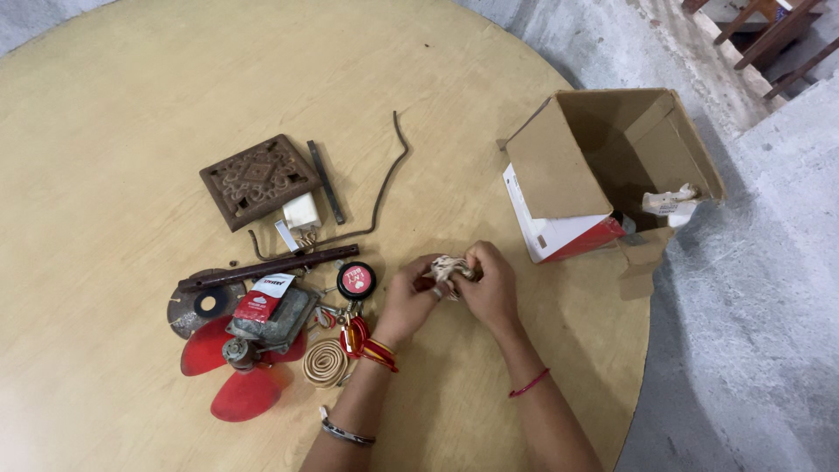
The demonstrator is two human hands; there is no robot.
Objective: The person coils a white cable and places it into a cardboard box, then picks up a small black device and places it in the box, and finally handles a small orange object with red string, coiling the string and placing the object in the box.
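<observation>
Left of the box (612, 166), above the table (114, 131), your left hand (409, 299) and right hand (491, 287) meet, both closed around a pale crumpled wad (450, 267) pinched between the fingertips. Farther left of the box lies a clutter: a round tin (356, 280), a red fan (236, 371), a coil (325, 362), a brown grille (258, 180), a white charger (301, 212) and a bent rod (384, 179). Inside the box, a white bottle (671, 204) shows.

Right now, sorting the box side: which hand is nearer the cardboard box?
Right hand: it lies closer to the cardboard box; left hand sits farther away.
</observation>
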